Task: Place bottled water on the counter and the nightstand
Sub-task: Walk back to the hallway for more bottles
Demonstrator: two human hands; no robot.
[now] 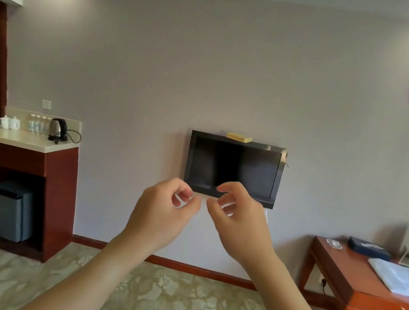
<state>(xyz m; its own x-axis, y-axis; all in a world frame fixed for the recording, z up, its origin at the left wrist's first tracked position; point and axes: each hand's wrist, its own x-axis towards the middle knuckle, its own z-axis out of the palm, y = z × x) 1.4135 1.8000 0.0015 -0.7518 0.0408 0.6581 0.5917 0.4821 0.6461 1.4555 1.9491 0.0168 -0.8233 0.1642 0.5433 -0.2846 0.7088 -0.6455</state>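
Note:
Several clear water bottles (38,123) stand at the back of the pale counter (24,142) on the far left. My left hand (164,210) and my right hand (239,214) are raised side by side in the middle of the view, in front of the wall. Both have fingers loosely curled, with fingertips nearly touching each other. Neither hand holds anything. No nightstand is in view.
A kettle (57,129) and white cups (9,123) share the counter; a grey mini fridge (8,210) sits beneath. A black TV (235,168) hangs on the wall. An orange wooden desk (365,287) with white cloth stands at right. Patterned carpet (173,301) covers the floor.

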